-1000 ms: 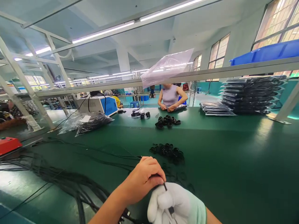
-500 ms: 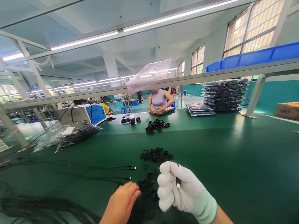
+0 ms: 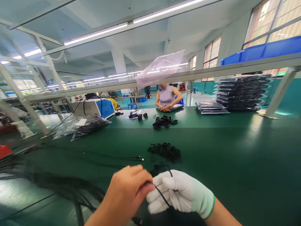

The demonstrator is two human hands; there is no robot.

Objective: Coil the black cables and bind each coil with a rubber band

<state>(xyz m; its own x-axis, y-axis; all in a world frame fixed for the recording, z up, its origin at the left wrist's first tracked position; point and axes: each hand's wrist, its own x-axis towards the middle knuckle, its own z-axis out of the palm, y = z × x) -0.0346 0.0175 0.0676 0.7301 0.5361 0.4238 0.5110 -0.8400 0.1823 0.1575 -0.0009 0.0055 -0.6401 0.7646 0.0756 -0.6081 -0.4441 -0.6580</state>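
Observation:
My bare left hand (image 3: 128,191) is closed in a pinch on a thin black cable (image 3: 162,195) just above the green table (image 3: 235,150). My right hand (image 3: 178,193), in a white glove, is curled shut around the same cable, touching the left fingers. A small pile of black rings or ties (image 3: 166,150) lies just beyond both hands. Loose black cables (image 3: 58,185) spread to the left of my left arm.
A co-worker in a sleeveless top (image 3: 167,97) sits at the far side with black coils (image 3: 164,121) before them. Bagged parts (image 3: 82,125), a blue and white machine (image 3: 98,107), stacked dark packets (image 3: 240,92) and a red box (image 3: 4,151) ring the table.
The left hand has come back from the black pile to meet the gloved right hand, and a length of cable now runs between them. My view has swung slightly left.

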